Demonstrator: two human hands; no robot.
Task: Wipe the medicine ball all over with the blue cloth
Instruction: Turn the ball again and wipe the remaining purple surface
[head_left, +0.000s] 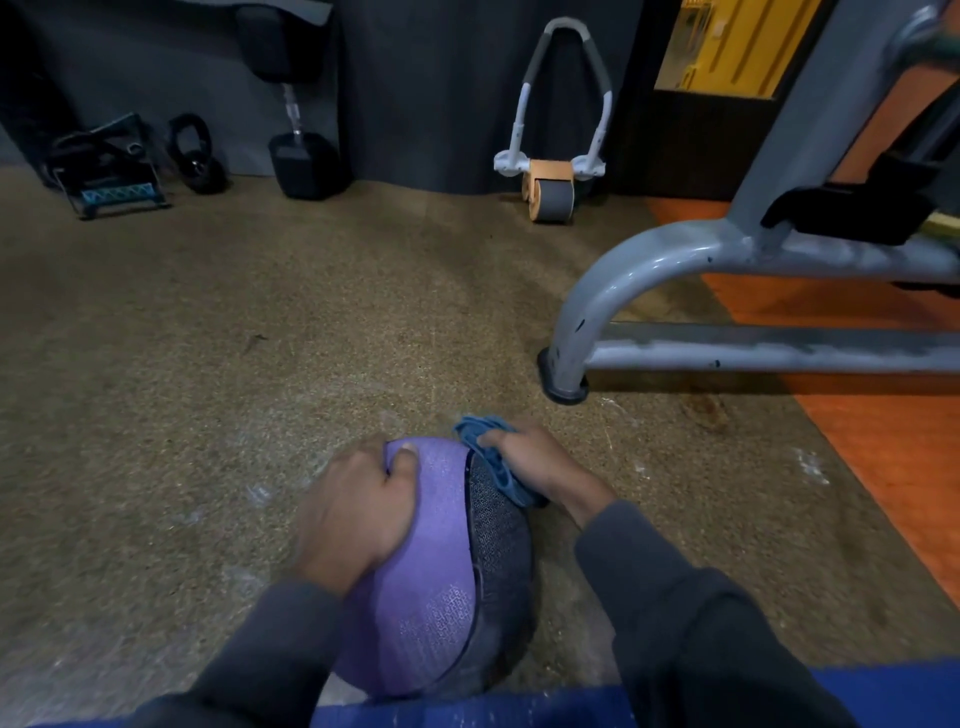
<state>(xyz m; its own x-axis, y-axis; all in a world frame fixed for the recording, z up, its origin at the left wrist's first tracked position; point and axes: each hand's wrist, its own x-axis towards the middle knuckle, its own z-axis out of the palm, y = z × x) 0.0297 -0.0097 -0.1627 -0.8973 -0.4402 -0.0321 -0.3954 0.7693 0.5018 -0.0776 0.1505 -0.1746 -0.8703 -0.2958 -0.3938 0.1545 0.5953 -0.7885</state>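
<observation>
Medicine ball (441, 566) on speckled floor (208, 364), between 2 hands. Left hand (358, 514) curled over purple upper-left side, steadying. Right hand (535, 457) pinches bunched blue cloth (493, 462) against far-right grey panel; near and under sides likely remain.

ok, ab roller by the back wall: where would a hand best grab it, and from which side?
Probably the grey padded top of the handle loop on the ab roller, from above and in front. It stands upright on its wheel with the loop uppermost, and the wall behind seems to block any rear approach.
</observation>
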